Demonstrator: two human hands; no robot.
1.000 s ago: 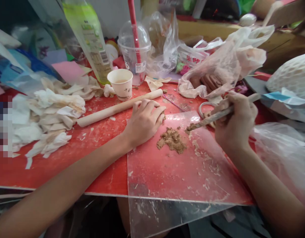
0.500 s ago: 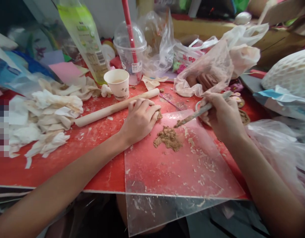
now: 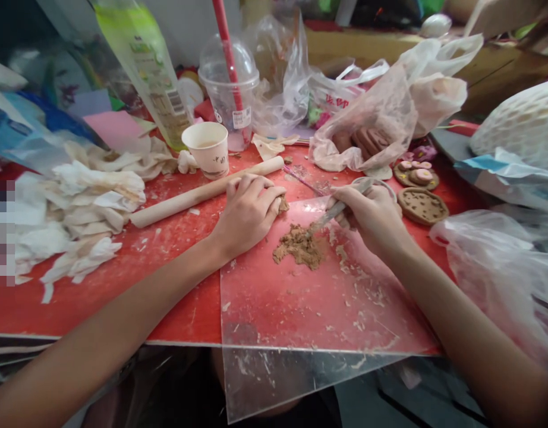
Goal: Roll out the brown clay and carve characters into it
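The left hand lies flat, pinning the clear sheet. The right hand, clamped on a stick, should scrape gently toward the clay pile.

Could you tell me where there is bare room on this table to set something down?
Bare room: the near half of the clear sheet, below the clay pile, and the red tabletop between the tissues and the left arm. The back is crowded: cups, bottle, bags, rolling pin.

Red table, clear sheet, rolling pin, paper cup, tissues
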